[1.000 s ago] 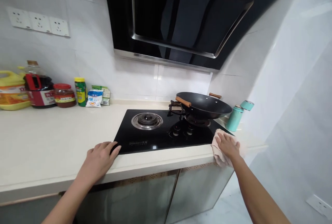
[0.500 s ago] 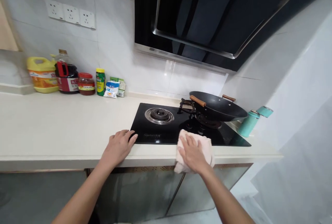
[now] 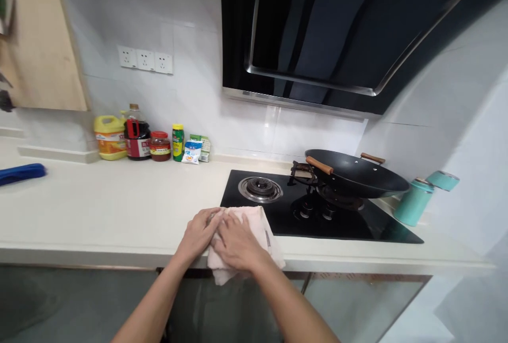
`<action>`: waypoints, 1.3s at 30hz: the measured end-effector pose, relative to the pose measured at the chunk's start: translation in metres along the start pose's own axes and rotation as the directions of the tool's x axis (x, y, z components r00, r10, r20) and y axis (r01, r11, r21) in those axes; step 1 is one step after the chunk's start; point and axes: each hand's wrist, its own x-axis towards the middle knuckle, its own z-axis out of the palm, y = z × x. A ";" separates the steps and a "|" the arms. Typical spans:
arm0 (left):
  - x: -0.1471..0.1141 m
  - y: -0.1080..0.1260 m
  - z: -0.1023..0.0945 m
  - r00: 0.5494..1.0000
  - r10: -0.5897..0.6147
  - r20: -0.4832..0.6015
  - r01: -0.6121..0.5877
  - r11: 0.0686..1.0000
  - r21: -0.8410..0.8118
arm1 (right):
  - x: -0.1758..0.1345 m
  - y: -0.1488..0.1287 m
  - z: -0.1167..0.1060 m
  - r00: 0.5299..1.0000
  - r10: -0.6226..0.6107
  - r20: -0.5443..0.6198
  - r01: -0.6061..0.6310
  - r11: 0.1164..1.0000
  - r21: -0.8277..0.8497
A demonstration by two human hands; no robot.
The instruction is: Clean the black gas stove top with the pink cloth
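A pale pink cloth [image 3: 260,226] lies over the front left corner of the black gas cooktop [image 3: 286,221] and hangs past the counter's front edge. My right hand [image 3: 238,242] presses down on it, fingers spread and flat. Beside it, my left hand [image 3: 200,232] rests on the cream countertop [image 3: 119,210], its fingers stretched out and meeting the cloth's left edge. The round burner [image 3: 261,188] just beyond both hands is bare. On the right burner sits a black wok [image 3: 353,171] with wooden handles.
A teal bottle [image 3: 415,202] with its lid open stands right of the cooktop. Along the wall are a yellow jug [image 3: 110,139], a dark sauce bottle [image 3: 137,139], a red-lidded jar [image 3: 160,147] and a green shaker [image 3: 178,143]. A range hood [image 3: 309,41] hangs overhead.
My right hand has slid left along the cooktop's front edge with the cloth, up against my left hand. The view has turned left, showing a blue object and a hanging board.
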 end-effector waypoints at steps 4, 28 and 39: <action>-0.002 -0.004 -0.002 0.999 0.043 -0.004 -0.043 0.998 0.046 | -0.034 0.033 -0.012 0.984 -0.015 -0.176 0.036 0.993 0.115; -0.058 0.069 0.059 0.867 0.295 0.401 -0.418 0.870 0.263 | -0.128 0.173 0.003 0.756 0.414 -0.507 -0.546 0.826 -0.138; -0.061 -0.008 -0.035 0.967 0.223 0.126 -0.255 0.790 0.558 | -0.129 0.173 0.004 0.753 0.417 -0.509 -0.560 0.812 -0.163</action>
